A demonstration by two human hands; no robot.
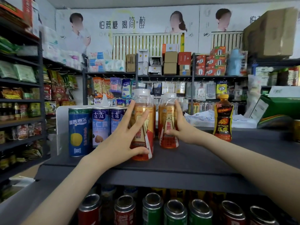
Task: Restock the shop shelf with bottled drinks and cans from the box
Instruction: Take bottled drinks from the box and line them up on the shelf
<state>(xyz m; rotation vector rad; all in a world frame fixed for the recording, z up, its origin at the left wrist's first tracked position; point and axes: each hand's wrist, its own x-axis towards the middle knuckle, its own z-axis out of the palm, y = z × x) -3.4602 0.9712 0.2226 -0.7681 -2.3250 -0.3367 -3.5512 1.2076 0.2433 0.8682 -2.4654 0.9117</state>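
1. Left hand [123, 140] wraps loosely round the near amber bottle [142, 125] on the top shelf [203, 159]: thumb across the lower label, fingers spread along the bottle's left side, so it steadies the bottle and is not clamped hard on it.
2. Right hand [179, 127] lies flat and open against the right side of the second amber bottle [168, 120], thumb at the label's lower edge; it presses and does not grip.
3. My reading is that the step in hand is placing and squaring up: both bottles stand upright on the shelf, close together, with more of the same kind just behind them.
4. Next, I judge, comes sliding the pair back or leftward toward the blue cans [90, 129] without tipping these tall bottles, then letting go and going for more stock; the box is not in view.
5. At the right of this dark, flat shelf a lone Hi-Tiger bottle [223, 118] stands well apart, leaving bare room between.
6. Below, the lower shelf holds a row of red and green cans [152, 208].
7. Around it, racks of packaged goods [24, 95] line the left and far walls, with cartons [269, 31] stacked high at right.
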